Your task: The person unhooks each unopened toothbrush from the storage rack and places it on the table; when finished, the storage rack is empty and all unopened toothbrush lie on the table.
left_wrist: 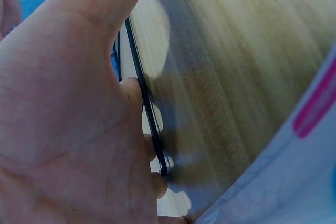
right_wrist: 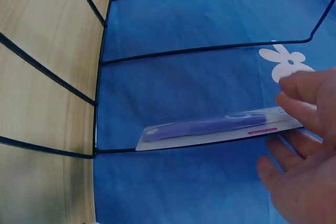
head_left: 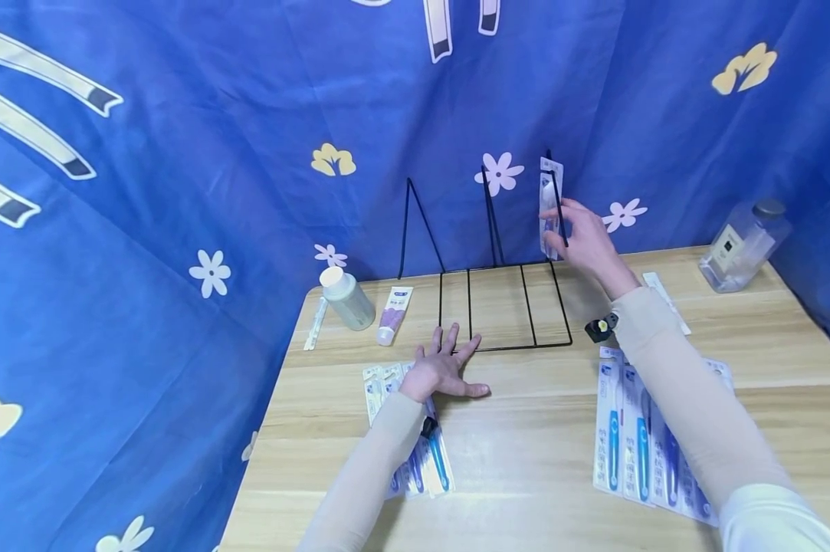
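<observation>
A black wire rack (head_left: 469,310) stands at the back of the table against the blue cloth. At its right upright, my right hand (head_left: 583,241) pinches a packaged toothbrush (head_left: 548,201). In the right wrist view, the purple-handled toothbrush pack (right_wrist: 210,127) lies along the upright's wire, its far end among my right hand's (right_wrist: 310,135) fingers. My left hand (head_left: 445,372) is spread, palm down, with its fingertips by the rack's front wire. Beneath the left wrist lie several packaged toothbrushes (head_left: 437,460), partly hidden by the arm.
More toothbrush packs (head_left: 611,437) lie at the right, partly under my right forearm. A grey-green bottle (head_left: 349,299) and a purple-and-white tube (head_left: 394,314) are left of the rack. A clear bottle (head_left: 742,249) stands back right. Thin white packs (head_left: 316,323) lie at both sides.
</observation>
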Demonstrator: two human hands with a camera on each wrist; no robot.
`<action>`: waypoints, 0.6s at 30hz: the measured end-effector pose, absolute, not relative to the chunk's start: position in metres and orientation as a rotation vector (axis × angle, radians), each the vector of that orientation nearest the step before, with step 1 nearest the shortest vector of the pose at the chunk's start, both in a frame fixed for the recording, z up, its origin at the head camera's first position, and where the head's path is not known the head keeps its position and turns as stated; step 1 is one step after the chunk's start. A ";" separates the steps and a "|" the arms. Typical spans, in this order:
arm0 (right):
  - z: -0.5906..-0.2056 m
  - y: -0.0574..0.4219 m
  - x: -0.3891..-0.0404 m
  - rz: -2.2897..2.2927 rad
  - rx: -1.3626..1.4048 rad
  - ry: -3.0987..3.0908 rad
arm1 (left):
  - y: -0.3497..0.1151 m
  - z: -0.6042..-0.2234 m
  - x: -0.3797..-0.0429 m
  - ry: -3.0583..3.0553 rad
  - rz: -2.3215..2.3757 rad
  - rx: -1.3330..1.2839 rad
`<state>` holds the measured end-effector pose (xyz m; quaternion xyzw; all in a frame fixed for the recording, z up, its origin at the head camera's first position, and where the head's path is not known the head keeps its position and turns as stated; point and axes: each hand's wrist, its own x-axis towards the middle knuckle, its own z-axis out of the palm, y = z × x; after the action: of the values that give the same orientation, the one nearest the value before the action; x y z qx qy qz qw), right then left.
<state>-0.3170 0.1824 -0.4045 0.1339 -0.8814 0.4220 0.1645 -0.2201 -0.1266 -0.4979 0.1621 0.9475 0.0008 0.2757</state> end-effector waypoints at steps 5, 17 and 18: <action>-0.405 0.181 -0.315 1.169 0.300 -2.393 | -0.126 -0.502 -0.218 2.545 -0.011 0.439; -0.407 0.225 -0.262 1.142 0.097 -2.278 | -0.125 -0.506 -0.218 2.538 0.007 0.430; -0.408 0.233 -0.254 1.156 0.074 -2.289 | -0.125 -0.506 -0.218 2.538 0.007 0.432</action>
<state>-0.2537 0.2326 -0.4079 0.0277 -0.8555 0.4320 0.2840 -0.2178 -0.1253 -0.5058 0.1612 0.9465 0.0026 0.2797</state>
